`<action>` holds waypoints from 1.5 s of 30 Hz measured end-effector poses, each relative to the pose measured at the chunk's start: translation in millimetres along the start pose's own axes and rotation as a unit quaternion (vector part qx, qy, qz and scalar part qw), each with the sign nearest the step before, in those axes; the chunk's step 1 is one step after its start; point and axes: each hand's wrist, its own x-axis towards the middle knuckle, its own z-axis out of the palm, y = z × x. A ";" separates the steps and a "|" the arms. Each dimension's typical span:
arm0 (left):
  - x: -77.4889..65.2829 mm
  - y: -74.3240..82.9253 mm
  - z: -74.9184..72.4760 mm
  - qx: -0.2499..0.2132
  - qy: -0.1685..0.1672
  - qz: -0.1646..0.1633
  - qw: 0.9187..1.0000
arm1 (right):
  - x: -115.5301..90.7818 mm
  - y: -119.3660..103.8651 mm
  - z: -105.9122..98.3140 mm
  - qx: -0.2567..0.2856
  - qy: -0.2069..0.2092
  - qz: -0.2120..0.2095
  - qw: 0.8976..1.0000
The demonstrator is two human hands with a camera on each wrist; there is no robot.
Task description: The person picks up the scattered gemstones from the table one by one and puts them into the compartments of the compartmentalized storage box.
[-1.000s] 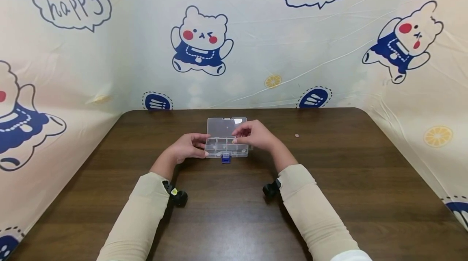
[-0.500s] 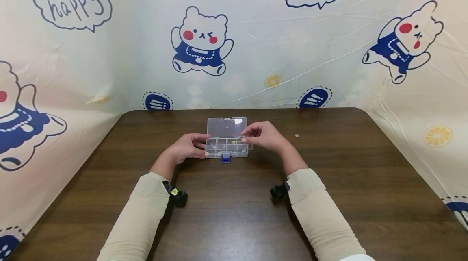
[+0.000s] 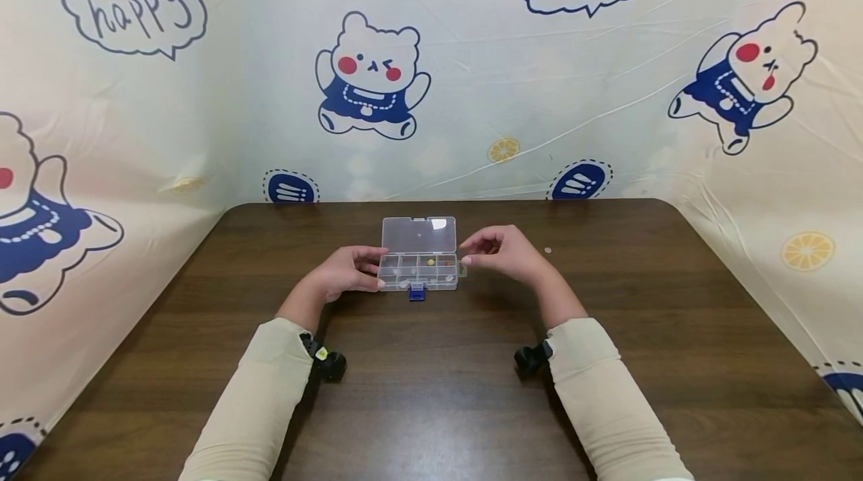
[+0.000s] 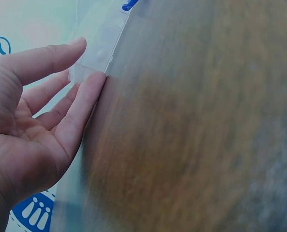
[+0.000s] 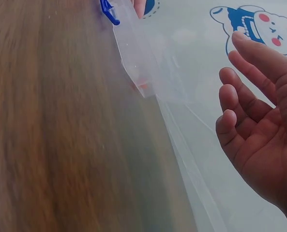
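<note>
A clear plastic compartment box (image 3: 407,271) sits on the table with its lid (image 3: 418,235) raised at the back. My left hand (image 3: 346,269) grips the box's left end, thumb near the front corner and a finger near the back one; the left wrist view shows the fingertips (image 4: 92,79) against its side. A small yellow piece (image 3: 431,262) lies in a back-row compartment. Tiny orange-red specks (image 3: 448,264) show in the one to its right. My right hand (image 3: 500,250) hovers just right of the box, fingers loosely bent; in the right wrist view nothing shows between them.
The box's blue latch (image 3: 417,291) hangs at its front. A small pale disc (image 3: 547,250) lies on the brown wooden table (image 3: 431,406), right of my right hand. A printed curtain (image 3: 465,76) stands behind the table and along both sides.
My right hand has moved right, from over the back-row compartments to beside the box. This uncovers the yellow piece and the orange-red specks. My left hand has stayed on the box.
</note>
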 end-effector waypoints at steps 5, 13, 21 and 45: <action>-0.3 0.2 0.4 0.002 0.002 -0.001 1.000 | -5.2 0.4 -5.2 0.000 0.007 0.003 1.000; 0.8 0.1 0.3 0.001 0.002 -0.001 1.000 | -12.3 1.6 -14.1 -0.006 0.020 0.012 1.000; -0.8 -0.2 0.5 0.000 0.006 -0.004 1.000 | -18.8 8.1 -23.3 -0.016 0.025 0.006 1.000; 0.9 -0.7 0.5 -0.001 0.007 -0.010 1.000 | -38.9 28.6 -55.4 -0.021 0.044 0.018 0.999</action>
